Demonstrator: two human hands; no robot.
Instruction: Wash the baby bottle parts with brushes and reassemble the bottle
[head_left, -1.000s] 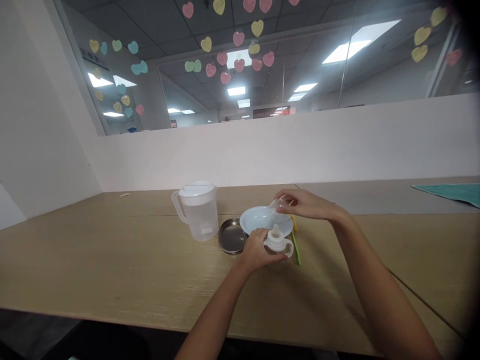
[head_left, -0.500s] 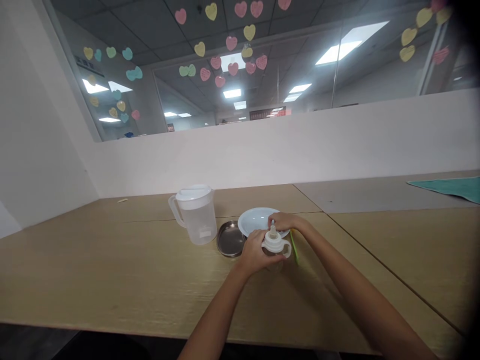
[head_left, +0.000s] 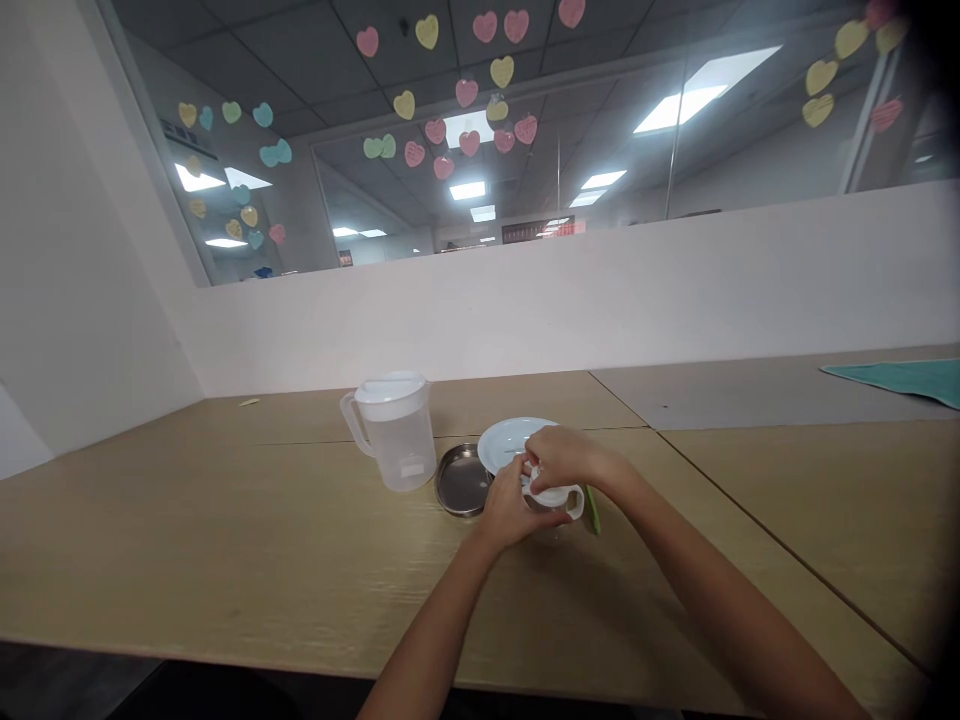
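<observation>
A small baby bottle with a white handled collar (head_left: 562, 497) stands on the wooden table. My left hand (head_left: 508, 512) is wrapped round its body from the left. My right hand (head_left: 562, 458) is closed over its top, covering the teat. Just behind them lies a pale blue plate (head_left: 504, 440). A green and yellow stick-like item (head_left: 592, 508) lies on the table to the right of the bottle, partly hidden by my right wrist.
A clear plastic jug with a white lid (head_left: 394, 429) stands to the left, and a round metal lid (head_left: 460, 480) lies between it and the plate. A teal cloth (head_left: 900, 378) lies at the far right. A white partition wall runs behind the table.
My right hand came from above the far edge of the plate down onto the bottle's top and now covers the teat. The left hand kept its hold on the bottle.
</observation>
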